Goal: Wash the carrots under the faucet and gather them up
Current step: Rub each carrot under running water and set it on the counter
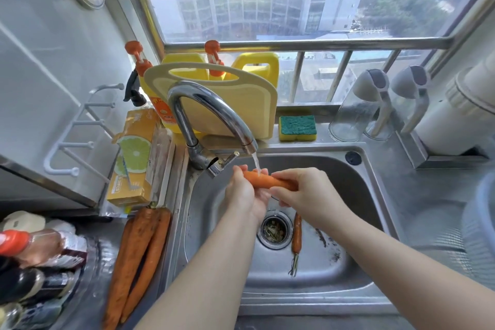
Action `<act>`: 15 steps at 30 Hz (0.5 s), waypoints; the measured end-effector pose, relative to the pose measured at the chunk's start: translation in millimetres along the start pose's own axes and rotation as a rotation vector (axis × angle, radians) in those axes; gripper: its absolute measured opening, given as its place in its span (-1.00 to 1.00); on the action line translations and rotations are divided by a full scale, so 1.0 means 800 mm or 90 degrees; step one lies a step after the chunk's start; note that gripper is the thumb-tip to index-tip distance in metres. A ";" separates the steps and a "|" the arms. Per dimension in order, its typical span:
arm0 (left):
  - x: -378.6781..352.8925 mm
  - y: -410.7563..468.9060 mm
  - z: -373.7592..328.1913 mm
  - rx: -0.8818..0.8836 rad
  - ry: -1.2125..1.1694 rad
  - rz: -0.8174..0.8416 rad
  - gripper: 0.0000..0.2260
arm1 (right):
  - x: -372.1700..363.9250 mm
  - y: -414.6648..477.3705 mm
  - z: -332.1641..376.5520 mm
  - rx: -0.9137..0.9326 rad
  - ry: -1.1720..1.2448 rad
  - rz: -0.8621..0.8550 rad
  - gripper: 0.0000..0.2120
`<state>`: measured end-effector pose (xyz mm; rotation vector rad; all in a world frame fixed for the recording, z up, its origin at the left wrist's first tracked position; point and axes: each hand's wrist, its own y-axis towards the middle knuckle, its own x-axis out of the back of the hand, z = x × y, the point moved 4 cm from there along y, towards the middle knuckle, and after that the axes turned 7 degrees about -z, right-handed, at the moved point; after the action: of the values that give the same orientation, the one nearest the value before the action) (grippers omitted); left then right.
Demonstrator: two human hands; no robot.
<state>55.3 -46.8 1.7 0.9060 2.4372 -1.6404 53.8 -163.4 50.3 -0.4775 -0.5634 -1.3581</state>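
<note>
I am holding one carrot (263, 180) in both hands over the sink (356, 177). My left hand (242, 191) is curling round its left end from below, fingertips showing above the carrot. My right hand (304, 187) is closing over the other end, thumb and fingers clamped on it. Neither hand is holding anything else.

The carrot is lying roughly level, sloping down a little to the right. It is bright orange, wet and smooth where it shows between my hands. The stream of water (256, 162) from the faucet (211, 107) is landing on its middle.

Below my hands, a thin small carrot (296, 233) with a stub of green stalk is lying on the sink floor just right of the drain strainer (273, 230), which is holding some scraps. Dark specks of dirt are lying near it on the steel.

On the counter left of the sink, a bunch of long carrots (139, 254) is lying side by side, dull orange and dusty-looking, tops pointing away from me. I cannot tell exactly how many there are.

Behind the faucet a pale yellow cutting board (241, 107) is leaning upright in front of yellow pump bottles (257, 64). A green-topped sponge (297, 127) is sitting to its right on the ledge.
</note>
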 end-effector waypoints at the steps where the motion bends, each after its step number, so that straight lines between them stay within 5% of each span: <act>1: -0.001 -0.001 -0.002 -0.006 0.006 0.012 -0.74 | -0.003 0.002 0.005 0.025 -0.031 -0.014 -0.84; 5: -0.002 -0.015 -0.007 -0.063 0.082 0.147 -0.87 | -0.027 0.019 -0.001 -0.018 -0.160 0.054 -0.68; 8: 0.010 -0.021 -0.010 -0.165 0.260 0.256 -0.67 | -0.046 0.021 -0.009 -0.068 -0.051 0.143 -0.56; 11: 0.021 -0.016 -0.023 -0.242 0.402 0.275 -0.56 | -0.055 0.014 -0.008 -0.033 -0.070 0.194 -0.64; 15: 0.020 -0.009 -0.026 -0.282 0.464 0.235 -0.79 | -0.039 0.008 -0.014 0.028 -0.154 0.156 -0.83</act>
<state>43.7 -23.6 11.0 1.9508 2.6072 -0.6609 57.5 -145.3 22.4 -0.6582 -0.7067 -1.0597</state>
